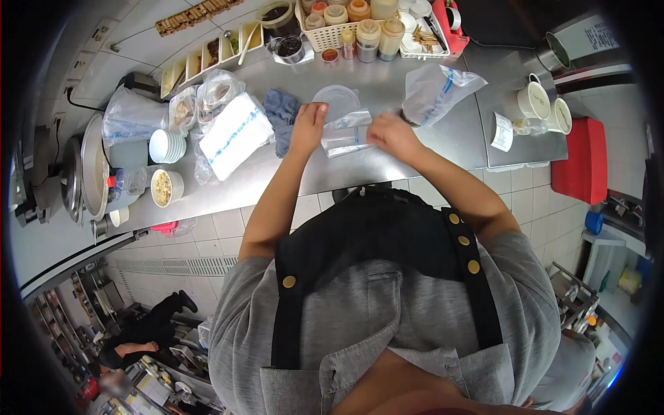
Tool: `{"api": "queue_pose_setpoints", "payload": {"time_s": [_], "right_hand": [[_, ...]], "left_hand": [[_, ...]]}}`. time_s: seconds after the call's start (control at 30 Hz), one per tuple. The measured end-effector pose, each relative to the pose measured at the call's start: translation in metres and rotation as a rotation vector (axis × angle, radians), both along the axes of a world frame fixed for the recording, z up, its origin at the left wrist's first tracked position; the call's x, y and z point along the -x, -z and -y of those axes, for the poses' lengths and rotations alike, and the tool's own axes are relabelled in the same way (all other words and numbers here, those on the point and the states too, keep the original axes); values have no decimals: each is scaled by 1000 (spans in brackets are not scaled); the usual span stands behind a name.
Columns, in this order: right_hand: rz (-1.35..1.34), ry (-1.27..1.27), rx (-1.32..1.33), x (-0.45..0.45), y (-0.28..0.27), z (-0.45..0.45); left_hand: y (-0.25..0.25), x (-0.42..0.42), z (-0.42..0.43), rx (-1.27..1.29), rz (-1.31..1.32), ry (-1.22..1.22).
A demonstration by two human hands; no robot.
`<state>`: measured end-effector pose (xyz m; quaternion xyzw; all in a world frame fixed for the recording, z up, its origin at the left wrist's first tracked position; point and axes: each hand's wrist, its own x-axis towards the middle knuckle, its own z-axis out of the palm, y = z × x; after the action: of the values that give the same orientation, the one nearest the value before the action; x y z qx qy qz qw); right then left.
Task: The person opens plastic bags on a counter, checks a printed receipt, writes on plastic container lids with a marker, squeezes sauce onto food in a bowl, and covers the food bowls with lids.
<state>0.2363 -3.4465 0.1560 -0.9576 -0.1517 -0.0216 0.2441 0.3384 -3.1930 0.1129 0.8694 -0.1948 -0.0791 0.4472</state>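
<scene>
A clear plastic bag [344, 135] lies stretched between my two hands over the steel counter. My left hand [309, 126] is closed on its left edge, with the thumb and fingers pressed together. At the bag's right side my right hand [391, 134] is curled shut on the plastic. Just beyond the bag sits a round clear lid [335, 99]. A crumpled blue-grey cloth [281, 114] is left of my left hand. Past my right hand, a clear bag with blue print [440, 90] rests on the counter.
Stacked white bags [236, 135], white bowls [168, 146] and a food cup [166, 188] stand left. A basket of sauce bottles [339, 36] is at the back. White buckets [533, 101] and a receipt [502, 131] are right. Other people appear at lower left and lower right.
</scene>
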Motion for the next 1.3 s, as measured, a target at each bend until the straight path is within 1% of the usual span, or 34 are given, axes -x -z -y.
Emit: {"api": "queue_pose_setpoints", "payload": {"time_s": [0.03,0.07,0.1,0.13,0.17,0.2,0.23,0.3,0.33,0.4,0.43,0.5,0.53,0.6,0.63,0.7,0.73,0.8,0.83,0.9,0.93,1.0,1.07,1.1,1.13,1.17,1.2,1.23,1.3], "right_hand": [[-115,-200,-71,14,-5,3],[-231,-400,-142,23,-9,3],[-233,-402,-141,29,-13,-1],[-275,-322,-170,33,-16,-6],[-315,-240,-197,34,-18,-10],[-302,-180,-150,22,-6,-13],[-299,-176,-150,8,8,-20],[124,139,-136,-19,36,-32],[130,143,-138,-28,41,-36],[101,122,154,-41,45,-39],[108,126,153,-45,43,-37],[-153,-15,222,-53,36,-32],[-150,-12,223,-55,32,-29],[-163,-22,4,-52,23,-21],[-161,-18,6,-50,16,-17],[-367,21,-284,-50,-5,-6],[-360,24,-283,-47,-20,-3],[-528,145,-535,-33,-48,0],[-518,153,-535,-26,-57,0],[-599,182,-883,-11,-71,-1],[-588,189,-884,-4,-75,0],[-508,254,-1046,10,-81,8],[-448,294,-1098,25,-92,19],[-398,324,-1144,32,-99,26],[-383,340,-1146,38,-107,32],[-359,330,-1087,44,-116,37],[-335,319,-1027,49,-124,42],[-327,333,-1026,52,-131,45],[-294,305,-927,55,-143,47]], "left_hand": [[6,-1,-7,1,-4,-3],[13,-2,-12,-128,-8,61],[16,-1,-15,-257,-12,128],[2,7,-12,-256,-11,129],[-12,20,-6,-415,107,132],[-22,28,2,-572,227,134],[-18,31,7,-572,231,137],[-4,33,14,-680,308,100],[-5,32,16,-682,315,102],[-11,30,19,-676,114,108],[-15,30,17,-677,122,108],[-22,25,9,-571,75,146],[-19,20,5,-570,80,148],[-10,13,-6,-209,-60,84],[-23,12,-9,-207,-58,87],[-48,6,-15,-123,-204,99],[-50,4,-19,-122,-198,103],[-55,-1,-20,265,-398,115],[-64,1,-17,266,-392,126],[-86,6,-13,303,-385,173],[-93,7,-13,303,-380,184],[-103,5,-14,556,-426,41],[-105,-8,-25,1008,-411,-151],[-94,-25,-45,1148,-389,-277],[-86,-41,-59,1168,-325,-353],[-60,-73,-96,1097,-353,-171],[-87,-65,-82,883,-175,-151],[-132,-47,-62,668,2,-133],[-188,-15,-20,408,235,223]]}}
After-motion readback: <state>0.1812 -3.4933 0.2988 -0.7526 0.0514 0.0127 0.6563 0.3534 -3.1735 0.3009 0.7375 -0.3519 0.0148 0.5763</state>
